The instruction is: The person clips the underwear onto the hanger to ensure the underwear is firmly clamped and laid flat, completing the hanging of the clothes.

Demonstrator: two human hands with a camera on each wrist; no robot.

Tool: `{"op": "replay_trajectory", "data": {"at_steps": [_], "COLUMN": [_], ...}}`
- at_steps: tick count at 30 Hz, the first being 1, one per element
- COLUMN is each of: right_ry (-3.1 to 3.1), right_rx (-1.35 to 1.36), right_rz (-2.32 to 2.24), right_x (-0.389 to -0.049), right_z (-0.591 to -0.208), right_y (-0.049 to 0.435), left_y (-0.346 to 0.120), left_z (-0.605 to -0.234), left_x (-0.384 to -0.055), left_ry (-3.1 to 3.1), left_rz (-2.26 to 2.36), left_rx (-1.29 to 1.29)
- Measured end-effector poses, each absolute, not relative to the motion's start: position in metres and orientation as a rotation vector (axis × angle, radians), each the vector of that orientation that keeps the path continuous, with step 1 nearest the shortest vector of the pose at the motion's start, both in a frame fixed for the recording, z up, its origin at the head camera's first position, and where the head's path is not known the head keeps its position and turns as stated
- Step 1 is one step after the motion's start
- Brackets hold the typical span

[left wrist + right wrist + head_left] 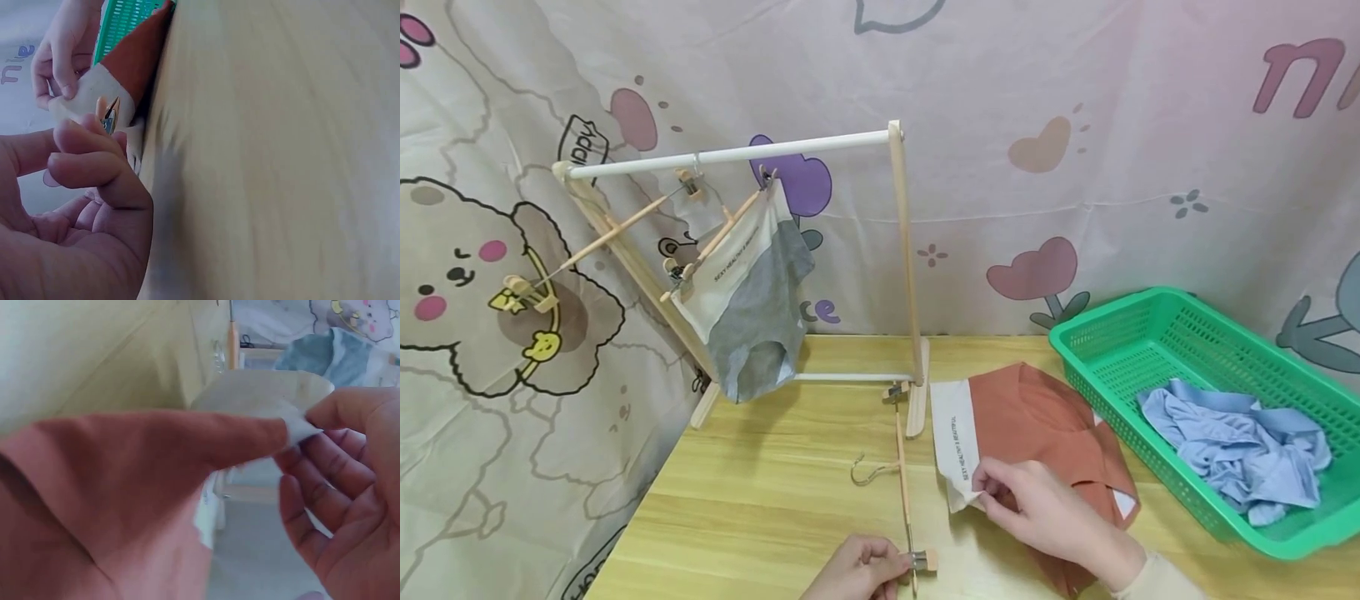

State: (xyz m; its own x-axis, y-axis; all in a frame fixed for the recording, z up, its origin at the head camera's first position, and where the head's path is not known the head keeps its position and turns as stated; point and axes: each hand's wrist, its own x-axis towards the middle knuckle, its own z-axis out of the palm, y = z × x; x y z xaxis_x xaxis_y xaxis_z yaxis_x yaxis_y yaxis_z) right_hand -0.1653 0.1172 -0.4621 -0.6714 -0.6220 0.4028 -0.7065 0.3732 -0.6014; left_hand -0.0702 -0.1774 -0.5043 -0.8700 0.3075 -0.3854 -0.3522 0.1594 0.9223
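Observation:
On the table lies a wooden clip hanger with a metal hook and a clip at each end. My left hand pinches the hanger's near clip between thumb and fingers. Rust-red underpants with a white printed waistband lie to the right of the hanger. My right hand pinches the near corner of that waistband, lifting it a little, as the right wrist view also shows with the raised white edge. The waistband corner is close to the clip in the left wrist view.
A wooden drying rack stands at the back left. From its white bar hang grey-and-white underpants on a clip hanger, and a bare clip hanger. A green basket with crumpled blue cloth stands at the right.

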Motion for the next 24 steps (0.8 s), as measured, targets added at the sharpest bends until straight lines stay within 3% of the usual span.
{"op": "replay_trajectory", "data": {"at_steps": [6, 15, 24], "right_ry": [-2.486, -2.507, -2.467], "right_rx": [1.241, 1.423, 1.366], "right_rz": [0.914, 0.666, 0.475], "right_x": [-0.159, -0.145, -0.135], "right_z": [-0.449, -0.494, -0.514], "right_y": [0.124, 0.117, 0.095], "left_y": [-0.172, -0.164, -0.164], "left_z": [-0.501, -0.507, -0.508], "left_x": [-0.071, -0.069, -0.064], "left_ry": [1.952, 1.995, 2.118], "left_rz": [1.765, 1.765, 1.709], "left_rx": [-0.014, -0.069, -0.157]}}
